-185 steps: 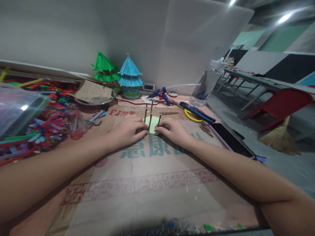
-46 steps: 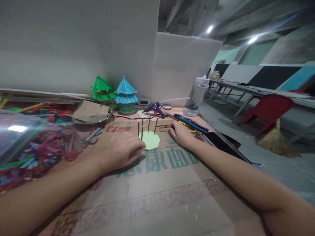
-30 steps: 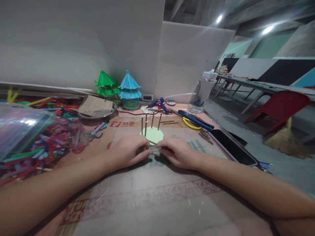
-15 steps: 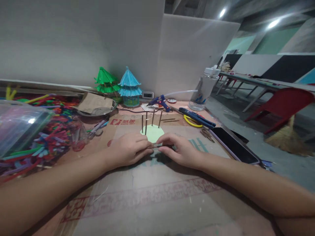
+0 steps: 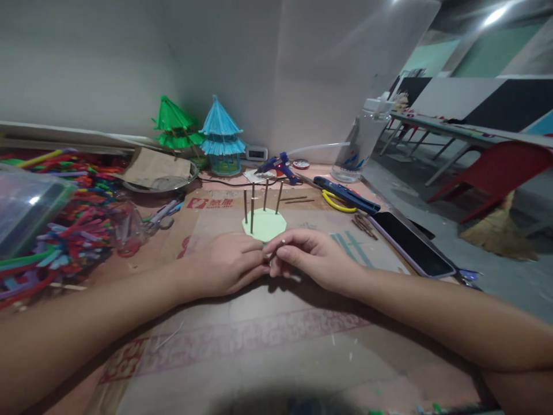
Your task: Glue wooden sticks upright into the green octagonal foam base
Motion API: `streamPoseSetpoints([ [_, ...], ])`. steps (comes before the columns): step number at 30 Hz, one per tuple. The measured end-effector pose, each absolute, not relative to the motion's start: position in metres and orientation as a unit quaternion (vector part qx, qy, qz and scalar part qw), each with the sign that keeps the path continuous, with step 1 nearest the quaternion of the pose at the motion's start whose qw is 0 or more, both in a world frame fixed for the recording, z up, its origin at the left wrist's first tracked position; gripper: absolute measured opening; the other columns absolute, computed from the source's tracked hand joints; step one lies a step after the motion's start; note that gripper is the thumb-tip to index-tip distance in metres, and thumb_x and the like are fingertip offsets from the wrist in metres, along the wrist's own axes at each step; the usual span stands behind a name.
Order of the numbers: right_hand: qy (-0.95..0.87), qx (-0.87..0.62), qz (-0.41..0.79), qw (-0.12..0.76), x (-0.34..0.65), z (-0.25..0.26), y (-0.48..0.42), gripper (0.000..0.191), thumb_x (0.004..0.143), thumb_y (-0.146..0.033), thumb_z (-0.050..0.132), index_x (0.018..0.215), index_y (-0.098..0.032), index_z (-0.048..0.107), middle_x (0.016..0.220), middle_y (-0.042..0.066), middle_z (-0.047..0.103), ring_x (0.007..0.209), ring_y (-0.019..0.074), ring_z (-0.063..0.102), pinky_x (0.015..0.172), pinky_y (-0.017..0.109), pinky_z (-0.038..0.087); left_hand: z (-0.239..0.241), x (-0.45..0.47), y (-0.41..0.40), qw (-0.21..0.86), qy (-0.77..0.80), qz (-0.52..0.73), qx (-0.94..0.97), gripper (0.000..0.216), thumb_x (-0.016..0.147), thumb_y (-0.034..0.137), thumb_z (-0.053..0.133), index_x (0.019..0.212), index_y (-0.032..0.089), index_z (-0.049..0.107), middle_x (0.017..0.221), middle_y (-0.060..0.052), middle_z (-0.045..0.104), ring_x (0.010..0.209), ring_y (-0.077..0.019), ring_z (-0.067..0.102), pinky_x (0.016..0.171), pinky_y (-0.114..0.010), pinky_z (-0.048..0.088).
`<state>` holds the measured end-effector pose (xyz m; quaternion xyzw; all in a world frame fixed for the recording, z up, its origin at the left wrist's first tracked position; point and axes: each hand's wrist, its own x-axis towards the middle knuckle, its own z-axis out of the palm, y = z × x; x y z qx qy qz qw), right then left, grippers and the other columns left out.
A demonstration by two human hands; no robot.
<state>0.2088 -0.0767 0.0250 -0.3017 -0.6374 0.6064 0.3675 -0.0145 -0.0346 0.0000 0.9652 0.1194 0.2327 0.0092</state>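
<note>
A pale green octagonal base (image 5: 268, 226) lies on the cardboard, with several thin brown sticks (image 5: 252, 208) standing upright on it. Just in front of it, my right hand (image 5: 313, 256) pinches another thin brown stick (image 5: 277, 251) between thumb and fingers, its pale end tipped up. My left hand (image 5: 228, 262) rests palm down on the cardboard, close against the right fingertips. Its fingers are pressed together; whatever may be between them is hidden.
Behind stand a blue glue gun (image 5: 280, 167) and two small pagodas, one green (image 5: 175, 124), one blue (image 5: 222, 138). Rightward are blue-handled pliers (image 5: 345, 195), loose sticks (image 5: 365, 225), a phone (image 5: 410, 242) and a clear bottle (image 5: 356, 144). Coloured pipe cleaners (image 5: 86, 230) pile up at left.
The stick was level between both hands; now it is tilted up in my right fingers. My right hand has turned slightly. The whole view has shifted a little.
</note>
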Motion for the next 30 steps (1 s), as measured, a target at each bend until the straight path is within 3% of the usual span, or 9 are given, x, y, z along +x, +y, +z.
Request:
streamPoseSetpoints([
  [6,-0.626,-0.321,0.616,0.355,0.209,0.023,-0.073,0.021,0.092,-0.036,0.068,0.097,-0.017,0.067,0.069,-0.001,0.069,0.059,0.0092,0.059,0.056,0.023,0.048,0.005,-0.009,-0.041,0.116,0.133,0.228,0.958,0.023,0.106,0.027,0.045,0.105,0.021,0.067,0.103,-0.005,0.075,0.091,-0.0185,0.07,0.08,-0.029,0.052],
  [12,-0.632,-0.32,0.612,0.353,0.208,0.021,-0.07,0.019,0.094,-0.036,0.065,0.097,-0.017,0.064,0.069,-0.002,0.067,0.058,0.0083,0.058,0.058,0.023,0.048,0.007,-0.009,-0.043,0.176,0.157,0.219,0.947,0.023,0.104,0.027,0.047,0.099,0.019,0.067,0.099,-0.005,0.074,0.09,-0.0184,0.069,0.079,-0.029,0.051],
  [15,-0.635,-0.324,0.592,0.376,0.209,0.017,-0.068,0.022,0.094,-0.035,0.066,0.108,-0.019,0.06,0.071,-0.004,0.064,0.06,0.0093,0.059,0.059,0.023,0.049,0.013,-0.005,-0.045,0.308,0.23,0.227,0.895,0.031,0.102,0.034,0.046,0.084,0.017,0.065,0.08,-0.003,0.07,0.074,-0.0158,0.065,0.067,-0.026,0.049],
  [19,-0.665,-0.332,0.51,0.433,0.211,0.013,-0.067,0.041,0.093,-0.027,0.066,0.131,-0.026,0.052,0.085,-0.003,0.065,0.068,0.011,0.062,0.061,0.025,0.05,0.018,0.0,-0.047,0.515,0.3,0.213,0.774,0.041,0.099,0.047,0.045,0.076,0.017,0.062,0.059,0.001,0.054,0.054,-0.0115,0.048,0.049,-0.023,0.037],
  [23,-0.755,-0.348,0.408,0.378,0.214,0.013,-0.069,0.021,0.095,-0.023,0.06,0.114,-0.024,0.07,0.094,0.002,0.071,0.072,0.012,0.062,0.068,0.028,0.052,0.016,0.0,-0.046,0.588,0.292,0.219,0.722,0.038,0.096,0.049,0.051,0.077,0.017,0.061,0.058,0.002,0.049,0.053,-0.0112,0.044,0.048,-0.024,0.035],
  [30,-0.713,-0.374,0.459,0.376,0.214,0.012,-0.065,0.011,0.094,-0.029,0.063,0.097,-0.02,0.068,0.075,0.0,0.069,0.066,0.0125,0.063,0.066,0.028,0.054,0.013,-0.002,-0.042,0.619,0.259,0.219,0.708,0.041,0.097,0.056,0.054,0.09,0.017,0.066,0.061,0.004,0.048,0.054,-0.0107,0.042,0.049,-0.024,0.032],
])
